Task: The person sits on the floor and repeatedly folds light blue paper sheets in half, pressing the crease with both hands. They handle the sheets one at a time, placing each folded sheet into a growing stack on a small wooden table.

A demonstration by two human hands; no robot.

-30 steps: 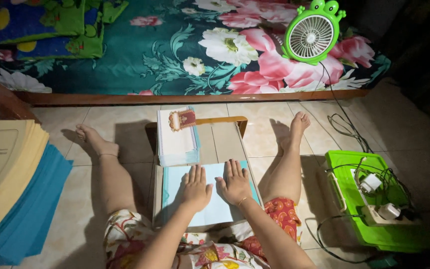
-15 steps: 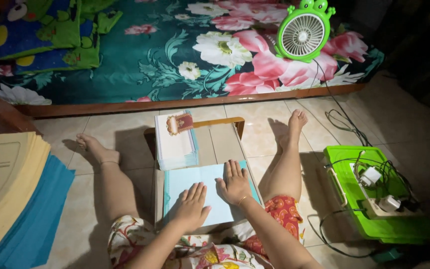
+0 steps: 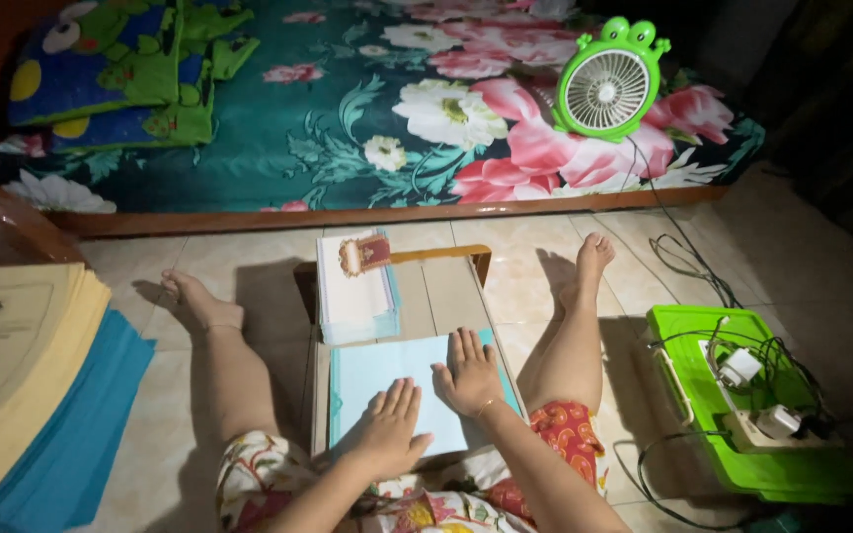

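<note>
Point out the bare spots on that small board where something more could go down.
Bare wood shows on the board right of the white paper stack, above the light blue sheet. The near half is crowded: left hand and right hand press flat on the sheet.

Pale blue paper sheet [image 3: 387,370], flat on small wooden table [image 3: 451,291], lies under both hands: left hand [image 3: 387,429] palm-down on near edge, right hand [image 3: 468,370] flat on its right part, fingers spread.
</note>
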